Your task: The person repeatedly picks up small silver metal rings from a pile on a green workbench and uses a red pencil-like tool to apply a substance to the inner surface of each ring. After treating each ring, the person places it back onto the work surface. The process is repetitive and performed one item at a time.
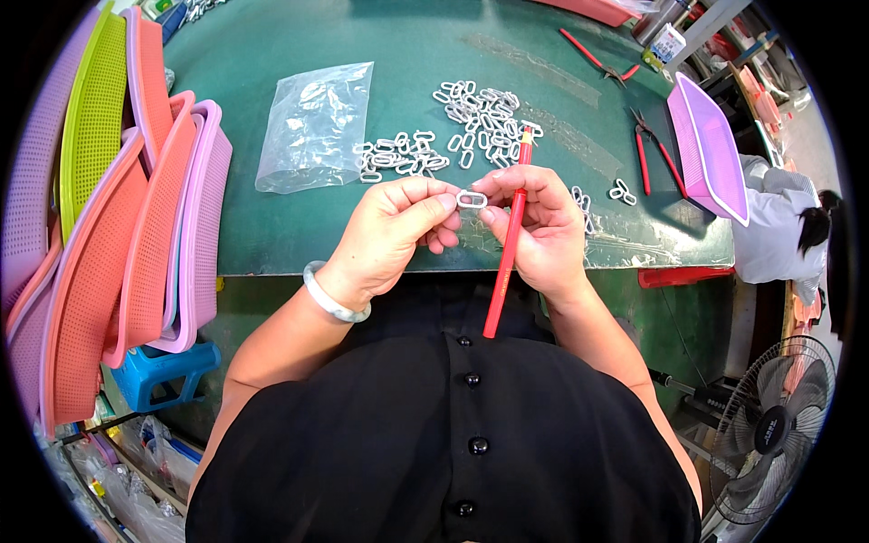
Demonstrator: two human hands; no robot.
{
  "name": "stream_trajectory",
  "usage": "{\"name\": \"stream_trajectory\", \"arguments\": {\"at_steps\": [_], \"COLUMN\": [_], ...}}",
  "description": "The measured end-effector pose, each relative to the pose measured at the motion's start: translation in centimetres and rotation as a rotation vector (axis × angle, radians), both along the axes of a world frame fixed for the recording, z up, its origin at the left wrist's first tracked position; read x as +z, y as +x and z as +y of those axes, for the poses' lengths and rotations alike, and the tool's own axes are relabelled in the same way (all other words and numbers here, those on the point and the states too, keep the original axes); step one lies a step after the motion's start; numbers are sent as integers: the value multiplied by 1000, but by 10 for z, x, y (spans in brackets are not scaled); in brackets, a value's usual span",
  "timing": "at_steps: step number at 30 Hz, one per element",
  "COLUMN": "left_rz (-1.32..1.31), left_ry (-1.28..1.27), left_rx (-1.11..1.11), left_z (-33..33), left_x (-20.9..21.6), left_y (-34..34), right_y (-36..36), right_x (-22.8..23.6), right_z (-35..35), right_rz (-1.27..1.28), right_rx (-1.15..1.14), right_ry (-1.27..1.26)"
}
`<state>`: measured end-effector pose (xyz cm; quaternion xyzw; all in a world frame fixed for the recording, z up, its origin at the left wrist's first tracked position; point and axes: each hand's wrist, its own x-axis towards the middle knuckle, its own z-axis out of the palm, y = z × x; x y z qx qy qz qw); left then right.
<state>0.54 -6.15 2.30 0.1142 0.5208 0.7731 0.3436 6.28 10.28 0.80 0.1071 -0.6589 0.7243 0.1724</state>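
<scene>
A small silver-white oval metal link [472, 199] is pinched at its left end between the thumb and forefinger of my left hand [398, 222]. My right hand [543, 222] touches the link's right side with thumb and forefinger. It also grips a long red pen [505, 262], slanted with its tip up and away from me and its lower end near my shirt. Beyond my hands lie a smaller heap of links [405, 155] on the left and a larger heap of links [480, 113]. To the right are a short row of links [582, 208] and a few loose links [622, 192].
A clear plastic bag [317, 127] lies left on the green table [244, 235]. Red-handled pliers [656, 154], another pair of pliers [602, 61] and a purple basket [709, 154] are right. Stacked baskets [136, 226], a blue stool [167, 376] and a fan [774, 430] flank me. A person [778, 226] sits far right.
</scene>
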Motion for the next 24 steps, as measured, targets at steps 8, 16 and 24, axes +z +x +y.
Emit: {"name": "stream_trajectory", "arguments": {"at_steps": [8,16,24], "left_rz": [-28,-75,-83], "left_ry": [19,51,28], "left_rx": [13,26,41], "left_z": [1,1,1], "left_x": [-3,-1,-1], "left_y": [0,2,2], "right_y": [0,-1,-2], "right_x": [-1,-2,1], "right_z": [-1,-3,-3], "right_rz": [0,-7,-69], "right_rx": [-18,4,64], "right_ry": [9,-14,-139]}}
